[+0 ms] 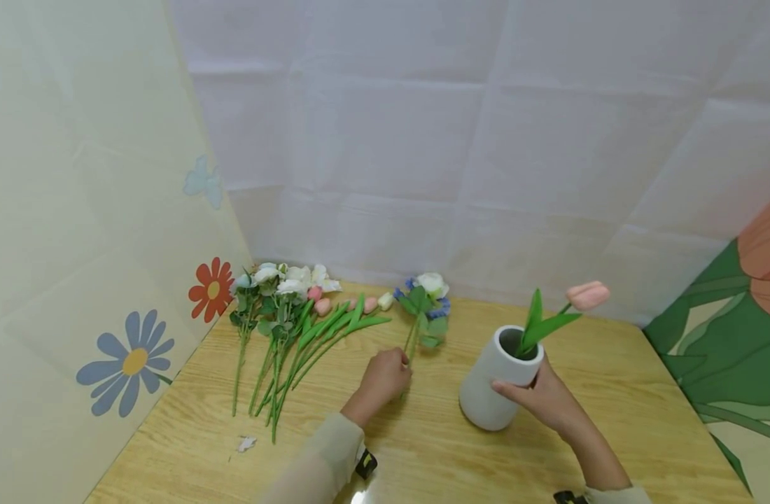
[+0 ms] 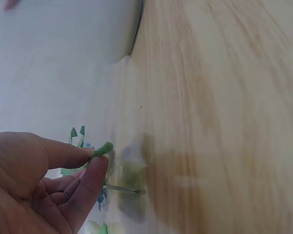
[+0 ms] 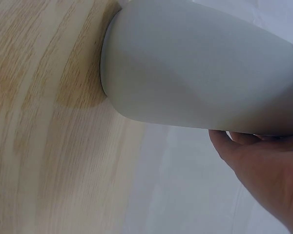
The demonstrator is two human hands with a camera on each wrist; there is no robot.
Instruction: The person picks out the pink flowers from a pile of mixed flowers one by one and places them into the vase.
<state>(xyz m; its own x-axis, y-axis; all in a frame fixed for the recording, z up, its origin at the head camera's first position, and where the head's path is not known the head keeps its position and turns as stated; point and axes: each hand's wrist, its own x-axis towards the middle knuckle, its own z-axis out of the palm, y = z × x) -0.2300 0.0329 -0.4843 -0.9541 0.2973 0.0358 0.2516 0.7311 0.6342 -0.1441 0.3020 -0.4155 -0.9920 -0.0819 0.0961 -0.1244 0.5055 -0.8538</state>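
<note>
My left hand [image 1: 385, 376] pinches a green flower stem [image 2: 103, 149] between thumb and finger, just above the table. A second, thinner stem [image 2: 124, 189] lies below it in the left wrist view. The stems lead up to a white rose [image 1: 432, 283] and blue blossoms [image 1: 440, 308] with green leaves; I cannot tell which bloom the pinched stem bears. My right hand [image 1: 545, 395] grips the upper part of a white vase [image 1: 488, 392], thumb on the near side and fingers behind. In the vase leans a pink tulip [image 1: 588, 295] with long leaves.
Left of my left hand, several white flowers [image 1: 293, 287] and pink tulips [image 1: 323, 306] lie with stems toward me on the wooden table [image 1: 435, 462]. A small white scrap [image 1: 246, 443] lies near the front left. A pale cloth backdrop [image 1: 360, 140] hangs behind.
</note>
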